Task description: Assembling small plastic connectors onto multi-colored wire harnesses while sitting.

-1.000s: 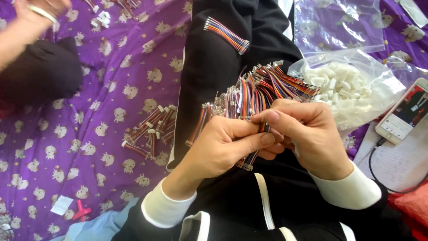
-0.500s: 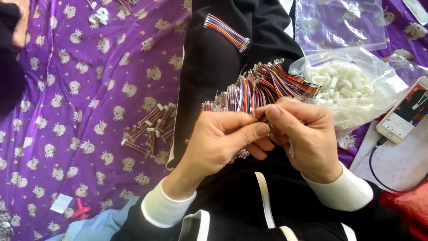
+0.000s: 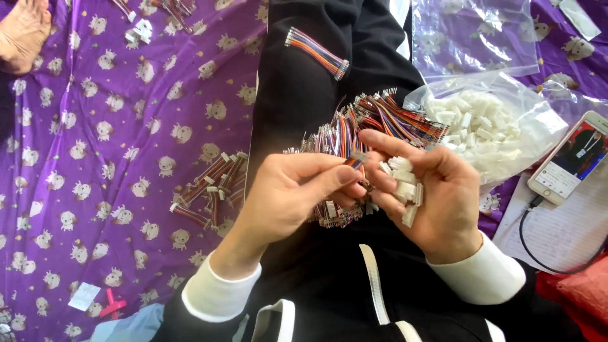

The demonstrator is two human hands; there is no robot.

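One ribbon wire [image 3: 356,157] between left hand [image 3: 288,196] and right hand [image 3: 430,196] fingertips.

Home piecework spot, purple patterned bedsheet [image 3: 126,126], bagged white connectors [image 3: 481,123], wire bundles [image 3: 373,120]

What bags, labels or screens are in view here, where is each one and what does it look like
Clear plastic bag: right of the hands, open, full of small white connector housings.
Second clear bag: top right, flat on the purple cloth.
Phone: far right, white, screen lit, cable plugged in.
Small white label: bottom left, beside a red clip.
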